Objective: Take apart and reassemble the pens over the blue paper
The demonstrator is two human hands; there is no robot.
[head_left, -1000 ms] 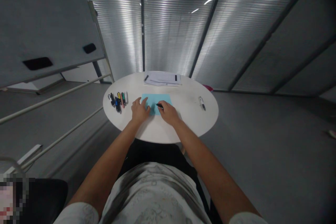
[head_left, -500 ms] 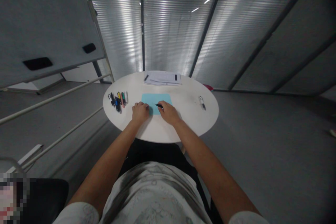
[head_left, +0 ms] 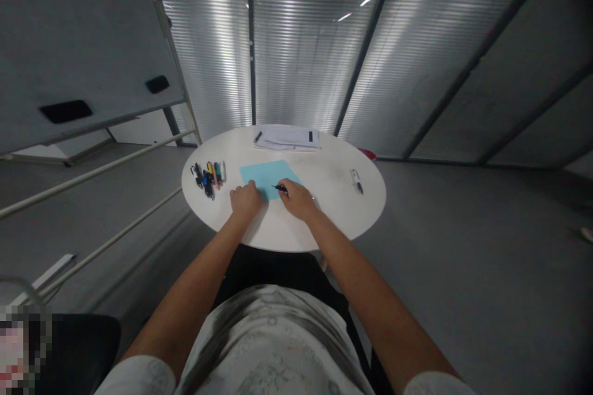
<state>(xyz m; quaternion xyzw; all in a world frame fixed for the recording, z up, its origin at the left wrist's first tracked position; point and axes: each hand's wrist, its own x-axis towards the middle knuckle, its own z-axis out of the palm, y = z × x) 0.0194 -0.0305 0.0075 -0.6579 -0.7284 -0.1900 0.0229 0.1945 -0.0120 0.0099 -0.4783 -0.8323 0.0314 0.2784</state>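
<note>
A sheet of light blue paper [head_left: 266, 171] lies turned at an angle on the round white table [head_left: 343, 216]. My left hand [head_left: 247, 197] is at the paper's lower left edge, its fingers curled and closed on it; the contact underneath is hidden. My right hand [head_left: 299, 199] pinches a black pen [head_left: 280, 188] over the right part of the sheet. The pen's thin tip points left, close to the paper; whether it touches, I cannot tell. No marks on the sheet can be made out.
Several pens and markers [head_left: 208, 179] lie bunched at the table's left. A stack of white papers [head_left: 287, 137] rests at the far edge. Another marker [head_left: 356, 181] is on the right. A whiteboard stand [head_left: 185, 99] rises on the left; a black chair [head_left: 86, 352] stands lower left.
The blue paper has turned counterclockwise, its top edge swinging left. My left hand has shifted slightly left with it. The right hand still holds the pen in nearly the same place.
</note>
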